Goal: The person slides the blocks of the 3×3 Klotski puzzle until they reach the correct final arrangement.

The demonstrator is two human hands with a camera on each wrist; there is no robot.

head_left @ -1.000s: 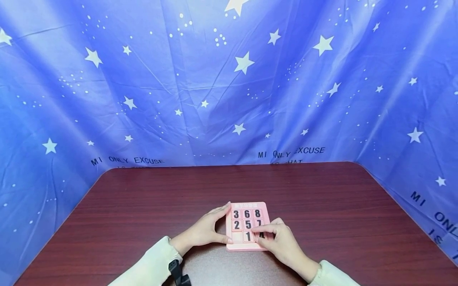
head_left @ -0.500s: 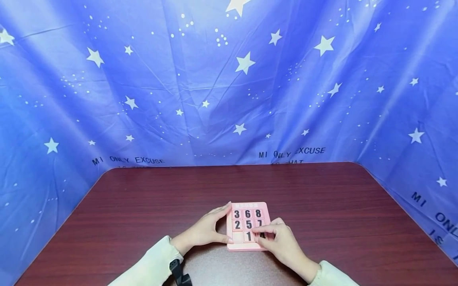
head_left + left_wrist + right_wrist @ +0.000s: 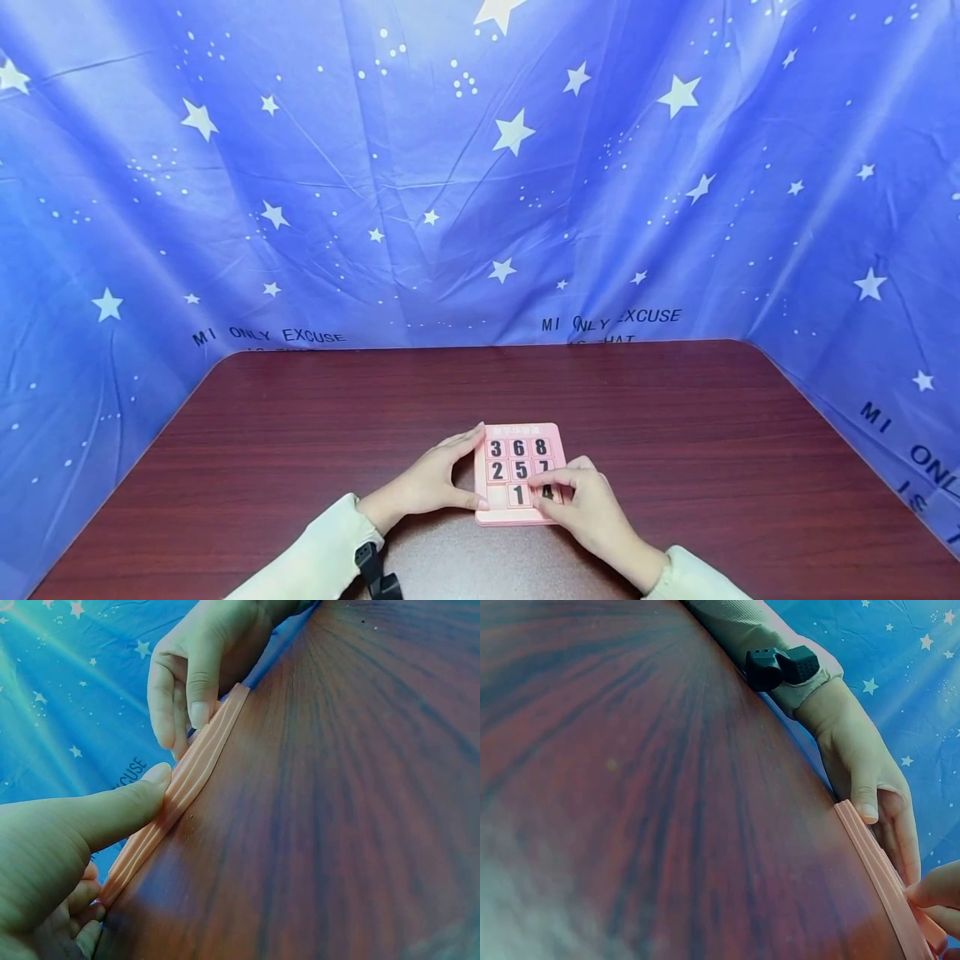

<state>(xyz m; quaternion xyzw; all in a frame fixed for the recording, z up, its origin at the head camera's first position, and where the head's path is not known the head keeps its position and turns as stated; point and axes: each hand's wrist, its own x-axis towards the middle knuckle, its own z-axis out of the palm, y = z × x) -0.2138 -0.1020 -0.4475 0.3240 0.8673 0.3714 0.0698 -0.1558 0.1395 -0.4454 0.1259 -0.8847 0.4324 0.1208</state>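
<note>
A pink number slide puzzle (image 3: 517,517) lies on the table with its rows reading 3 6 8, 2 5 7, and a gap, 1, 4. My left hand (image 3: 423,483) grips its left side, thumb at the lower corner and fingers at the upper one. From the right, my right hand (image 3: 600,508) reaches over the board with index finger and thumb bent close together. Their tips touch near the tile marked 1 (image 3: 518,495), partly covering the 7 and the 4. In the left wrist view the left thumb presses the puzzle's ridged near edge (image 3: 206,765).
The dark red wood-grain table (image 3: 337,400) extends around the puzzle. A blue curtain (image 3: 420,167) with white stars hangs behind it and along both sides. A black device (image 3: 375,571) is strapped at the left wrist, over a pale sleeve.
The tile marked 1 has shifted slightly left toward the gap, and more of the 4 shows beside the right thumb. Both hands have stayed almost in place.
</note>
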